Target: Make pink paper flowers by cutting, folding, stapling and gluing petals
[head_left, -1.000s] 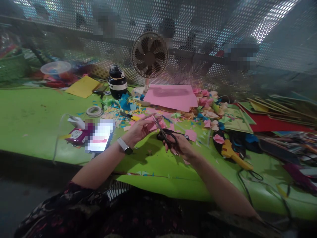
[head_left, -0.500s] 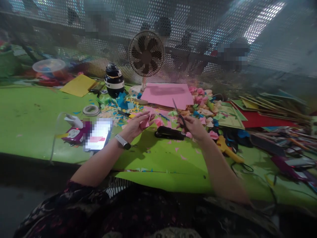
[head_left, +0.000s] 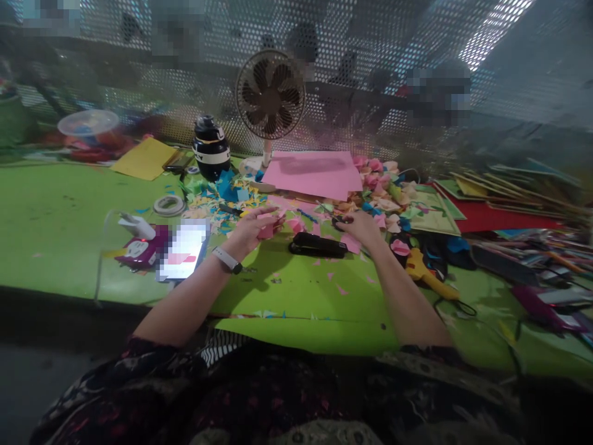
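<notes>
My left hand (head_left: 247, 233), with a watch on its wrist, is closed on a small piece of pink paper (head_left: 265, 228) above the green table (head_left: 306, 293). To the right, my right hand (head_left: 365, 228) has its fingers at the dark handles of a pair of scissors (head_left: 341, 220). The scissors are low among the paper pieces, and their blades are hard to make out. A black stapler (head_left: 317, 245) lies between my hands, nearer to me. Behind them a large pink sheet (head_left: 309, 170) rests in front of folded paper pieces (head_left: 377, 179).
A fan (head_left: 271, 96) and a black jug (head_left: 212, 151) stand at the back. On the left are a phone (head_left: 185, 250), a purple device (head_left: 141, 247) and a tape roll (head_left: 168, 205). A yellow glue gun (head_left: 428, 275) and stacked paper (head_left: 500, 213) lie on the right.
My right hand has gone down and slightly away from me with the scissors, whose blades no longer point up. My left hand still holds the pink paper, now turned and lower.
</notes>
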A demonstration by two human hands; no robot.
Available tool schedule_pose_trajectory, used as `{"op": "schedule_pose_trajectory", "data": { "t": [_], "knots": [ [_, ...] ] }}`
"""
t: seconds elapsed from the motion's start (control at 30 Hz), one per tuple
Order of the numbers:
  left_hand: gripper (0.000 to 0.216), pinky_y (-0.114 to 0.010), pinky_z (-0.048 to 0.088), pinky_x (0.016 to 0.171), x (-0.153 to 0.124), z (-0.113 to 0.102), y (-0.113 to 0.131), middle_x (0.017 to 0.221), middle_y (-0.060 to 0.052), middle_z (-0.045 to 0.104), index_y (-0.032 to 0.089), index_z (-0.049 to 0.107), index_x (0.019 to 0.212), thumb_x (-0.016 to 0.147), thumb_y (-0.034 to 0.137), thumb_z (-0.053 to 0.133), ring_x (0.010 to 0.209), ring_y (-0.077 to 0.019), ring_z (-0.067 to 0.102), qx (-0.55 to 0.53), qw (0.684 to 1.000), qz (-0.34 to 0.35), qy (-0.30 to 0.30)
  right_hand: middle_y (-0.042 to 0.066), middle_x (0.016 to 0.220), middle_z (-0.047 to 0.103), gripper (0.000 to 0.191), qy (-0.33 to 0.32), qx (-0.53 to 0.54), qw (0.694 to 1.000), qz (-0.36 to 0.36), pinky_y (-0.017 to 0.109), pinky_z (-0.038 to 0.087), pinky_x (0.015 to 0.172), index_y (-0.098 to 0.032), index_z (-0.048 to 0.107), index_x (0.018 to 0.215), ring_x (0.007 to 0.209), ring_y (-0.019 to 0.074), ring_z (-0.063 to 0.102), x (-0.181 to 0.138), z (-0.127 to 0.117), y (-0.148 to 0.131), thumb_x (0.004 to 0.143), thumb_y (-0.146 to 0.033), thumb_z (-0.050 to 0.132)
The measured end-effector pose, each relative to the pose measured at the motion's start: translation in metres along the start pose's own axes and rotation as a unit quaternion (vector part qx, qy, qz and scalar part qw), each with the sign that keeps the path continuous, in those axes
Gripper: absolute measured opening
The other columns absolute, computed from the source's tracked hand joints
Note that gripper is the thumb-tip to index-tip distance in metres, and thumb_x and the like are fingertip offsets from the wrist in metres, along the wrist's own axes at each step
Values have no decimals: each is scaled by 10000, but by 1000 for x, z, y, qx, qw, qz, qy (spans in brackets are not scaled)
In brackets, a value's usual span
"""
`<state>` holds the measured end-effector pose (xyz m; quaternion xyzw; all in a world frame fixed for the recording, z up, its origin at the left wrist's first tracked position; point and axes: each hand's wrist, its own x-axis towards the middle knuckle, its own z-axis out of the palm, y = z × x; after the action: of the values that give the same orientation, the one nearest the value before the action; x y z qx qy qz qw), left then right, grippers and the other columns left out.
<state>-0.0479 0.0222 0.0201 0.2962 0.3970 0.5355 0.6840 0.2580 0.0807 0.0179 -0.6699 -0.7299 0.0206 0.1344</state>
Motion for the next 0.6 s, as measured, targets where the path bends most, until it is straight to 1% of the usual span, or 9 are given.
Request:
{"op": "schedule_pose_trajectory", "data": {
  "t": [0.1, 0.17, 0.23, 0.3, 0.37, 0.4, 0.43, 0.53, 0.6],
  "knots": [
    [313, -268, 577, 686, -2, 1, 1, 842, -76, 756, 148, 668, 1047, 757, 49, 731, 704, -146, 720, 21, 1000, 16, 5, 112, 760, 709, 212, 3, -9, 1000, 0, 306, 374, 579, -165, 734, 708, 739, 238, 638, 1, 4, 5, 789, -359, 703],
    [343, -267, 577, 715, -4, 1, 3, 854, -70, 753, 143, 666, 1080, 757, 39, 716, 726, -144, 724, 37, 999, 30, -6, 122, 799, 717, 176, -4, -7, 1000, 6, 318, 388, 592, -164, 741, 735, 760, 254, 644, 2, 3, 8, 766, -336, 734],
    [399, -268, 578, 754, -6, 2, 5, 898, -68, 752, 145, 653, 1144, 763, 33, 696, 781, -146, 731, 52, 997, 51, -20, 127, 829, 723, 146, -14, 6, 1000, 10, 333, 407, 617, -164, 741, 754, 780, 268, 650, 2, 0, 8, 751, -310, 752],
    [482, -265, 580, 768, -8, 1, 8, 970, -73, 750, 165, 626, 1223, 763, 35, 689, 836, -154, 735, 74, 993, 80, -37, 130, 851, 729, 116, -4, 28, 999, 18, 348, 425, 655, -168, 734, 760, 800, 273, 653, 0, -7, 4, 768, -283, 734],
    [580, -260, 583, 760, -12, 2, 11, 1070, -91, 740, 197, 583, 1302, 754, 51, 704, 865, -164, 737, 103, 987, 105, -72, 128, 875, 734, 106, 34, 67, 997, 24, 357, 436, 698, -173, 726, 777, 817, 265, 656, -5, -17, -7, 813, -260, 677],
    [634, -258, 584, 754, -14, 2, 13, 1119, -103, 731, 216, 556, 1340, 747, 62, 717, 872, -171, 739, 119, 982, 111, -97, 125, 882, 734, 132, 52, 98, 994, 14, 356, 440, 717, -173, 721, 790, 822, 256, 657, -10, -22, -15, 841, -270, 646],
    [685, -259, 585, 753, -17, 3, 14, 1152, -116, 723, 232, 529, 1375, 740, 73, 729, 872, -177, 740, 134, 976, 114, -127, 116, 870, 732, 163, 54, 143, 988, -1, 347, 442, 721, -173, 713, 797, 807, 241, 656, -15, -27, -25, 862, -297, 628],
    [801, -260, 585, 758, -24, 4, 20, 1166, -131, 721, 268, 465, 1446, 720, 85, 752, 867, -189, 742, 166, 959, 102, -204, 76, 788, 708, 350, -42, 275, 957, -85, 312, 437, 669, -182, 702, 846, 712, 195, 639, -35, -38, -62, 925, -482, 541],
    [861, -262, 583, 757, -26, 4, 22, 1167, -136, 721, 278, 415, 1486, 720, 93, 762, 851, -188, 742, 184, 947, 92, -245, 60, 781, 689, 431, -85, 301, 939, -139, 290, 419, 647, -185, 704, 851, 700, 173, 610, -48, -40, -83, 919, -570, 521]
  ]
}}
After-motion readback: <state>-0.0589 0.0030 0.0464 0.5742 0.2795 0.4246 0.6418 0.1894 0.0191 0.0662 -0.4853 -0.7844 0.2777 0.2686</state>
